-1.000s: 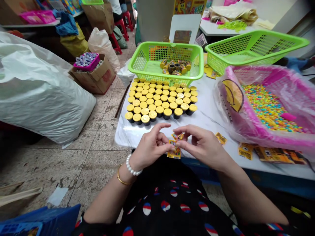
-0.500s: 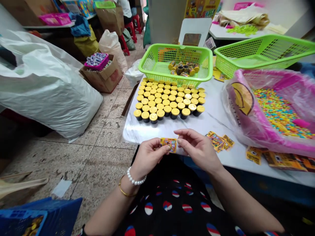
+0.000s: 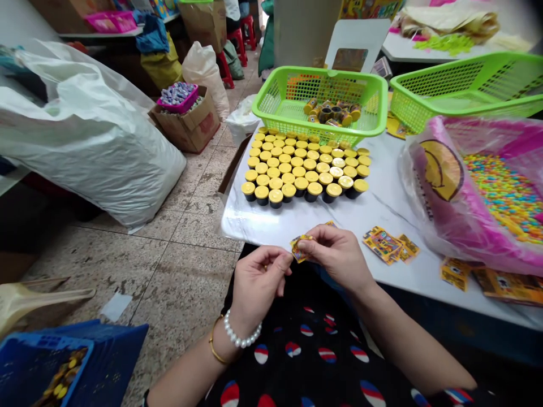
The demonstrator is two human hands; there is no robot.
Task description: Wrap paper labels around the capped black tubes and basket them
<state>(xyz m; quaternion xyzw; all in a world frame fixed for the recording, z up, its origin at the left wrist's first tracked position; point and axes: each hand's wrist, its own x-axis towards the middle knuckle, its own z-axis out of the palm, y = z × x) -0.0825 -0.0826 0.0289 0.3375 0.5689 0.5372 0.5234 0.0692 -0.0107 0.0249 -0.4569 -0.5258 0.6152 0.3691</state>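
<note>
A small yellow printed label (image 3: pixel 298 249) is held over the table's front edge. My right hand (image 3: pixel 339 257) pinches it between thumb and fingers. My left hand (image 3: pixel 261 277), wearing a pearl bracelet, is closed, its thumb and forefinger pinched at the label's lower left corner. Another yellow printed scrap (image 3: pixel 331 224) shows just behind my right fingers; I cannot tell if it is held. To the right of my right hand lies a small pile of similar labels (image 3: pixel 384 246). Beyond my hands stand rows of small black tubs with yellow lids (image 3: pixel 299 171).
Behind the tubs, a green basket (image 3: pixel 263 116) holds several labelled tubs. Another green basket (image 3: pixel 449 110) stands at right, behind a pink plastic-lined basin (image 3: pixel 441 127) of colourful candies. A white sack (image 3: pixel 106 152) and a blue crate (image 3: pixel 114 350) are on the floor at left.
The label has passed from mainly my left hand's grip to my right thumb and fingers, and is now tilted. My left fingertips have shifted to its corner. The camera view has swung slightly left.
</note>
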